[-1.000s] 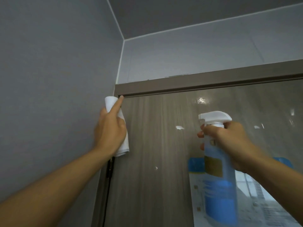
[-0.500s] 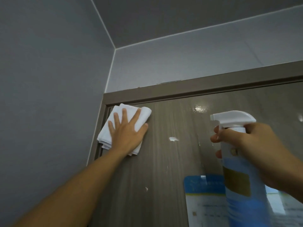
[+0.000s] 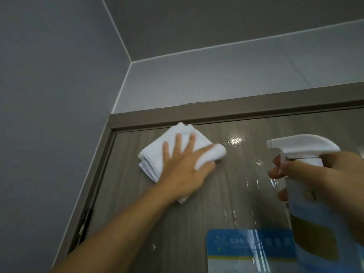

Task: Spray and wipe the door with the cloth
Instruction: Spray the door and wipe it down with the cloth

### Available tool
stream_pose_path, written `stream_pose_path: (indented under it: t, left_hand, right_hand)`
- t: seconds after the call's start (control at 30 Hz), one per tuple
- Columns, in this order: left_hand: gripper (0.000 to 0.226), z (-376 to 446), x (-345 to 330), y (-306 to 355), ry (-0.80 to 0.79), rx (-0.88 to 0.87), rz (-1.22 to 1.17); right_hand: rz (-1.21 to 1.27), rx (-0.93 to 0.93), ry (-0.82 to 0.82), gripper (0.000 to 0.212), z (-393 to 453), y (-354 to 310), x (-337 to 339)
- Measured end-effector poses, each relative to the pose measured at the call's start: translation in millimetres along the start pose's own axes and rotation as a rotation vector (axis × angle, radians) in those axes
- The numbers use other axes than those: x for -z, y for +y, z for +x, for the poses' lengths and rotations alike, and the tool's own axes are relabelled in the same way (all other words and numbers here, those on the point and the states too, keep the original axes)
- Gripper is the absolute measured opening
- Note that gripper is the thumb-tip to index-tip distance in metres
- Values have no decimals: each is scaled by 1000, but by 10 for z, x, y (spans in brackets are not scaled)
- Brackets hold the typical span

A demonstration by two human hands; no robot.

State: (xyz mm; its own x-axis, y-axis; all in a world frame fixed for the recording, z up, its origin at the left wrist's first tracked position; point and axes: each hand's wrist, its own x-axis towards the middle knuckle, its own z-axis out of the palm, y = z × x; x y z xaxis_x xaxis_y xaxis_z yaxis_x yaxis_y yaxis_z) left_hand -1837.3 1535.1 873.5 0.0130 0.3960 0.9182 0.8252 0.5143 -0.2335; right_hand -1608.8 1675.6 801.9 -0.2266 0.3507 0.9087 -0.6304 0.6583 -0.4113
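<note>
Door (image 3: 197, 213), grey-brown wood grain, fills the lower right of the view, seen from below; its top edge meets the frame (image 3: 216, 113), and a hinge (image 3: 83, 227) shows on the left edge. Below and right of the cloth, a blue and white notice (image 3: 242, 251) is stuck to the door; its text is too blurred to read. Right of the cloth, wet streaks (image 3: 238, 142) glisten and run down the panel, and small white flecks dot the surface. Grey walls meet at a corner above the frame, under a darker ceiling.

Cloth (image 3: 155, 156), white and folded in layers, lies flat on the door just under the frame, near the upper left corner. Left hand (image 3: 183, 170) presses on it, fingers spread, thumb tucked under a rolled edge of the cloth: a flat, open grip, palm to panel.

Right of the cloth, the right hand (image 3: 331, 178) is closed round the neck of a spray bottle (image 3: 319, 223), fingers curled at the trigger below the white nozzle head, which points left, toward the wet patch. The bottle stands upright in front of the door, hiding part of the notice.
</note>
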Motion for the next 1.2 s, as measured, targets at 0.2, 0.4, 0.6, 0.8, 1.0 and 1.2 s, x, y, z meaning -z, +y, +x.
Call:
stream_pose_path:
  t: [0.2,0.4,0.6,0.8,1.0,1.2]
  left_hand:
    - [57,-422,-332,-34,87,-211,189]
    - [50,-45,132,-695,202,300,112]
    - [62,20,106,-621,281,587,-18]
    - [70,37,-156,-223,233,440,73]
    - [69,-232,-393,237,244,205,107]
    - [61,-635,-622,300,198,-83,218]
  right_hand:
    - [30,37,-21,10,-23,-42,-118]
    - [34,44,-39,11,-68,-95,-69]
    - [64,-49,-52,75,-39,27,193]
    - [66,6,-2,23,-48,-43,165]
    - [3,45,26,9,-19,1,190]
    - [36,62,13,13,-26,-7,74]
